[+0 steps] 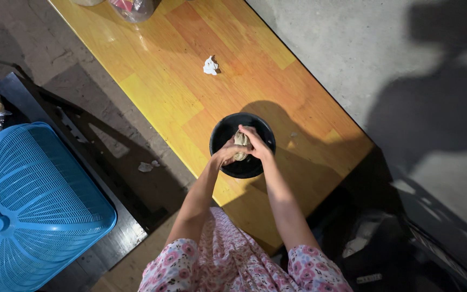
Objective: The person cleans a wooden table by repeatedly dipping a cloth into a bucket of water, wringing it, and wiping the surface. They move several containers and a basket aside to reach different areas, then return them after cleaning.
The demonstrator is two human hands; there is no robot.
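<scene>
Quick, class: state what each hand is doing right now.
Left hand: closed on the pale lump over the black bowl.
Right hand: closed on the same pale lump.

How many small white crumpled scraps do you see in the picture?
2. One white scrap lies on the yellow wooden table, beyond the black bowl. The other scrap lies on the dark floor left of the table. More may be hidden in shadow.
</scene>
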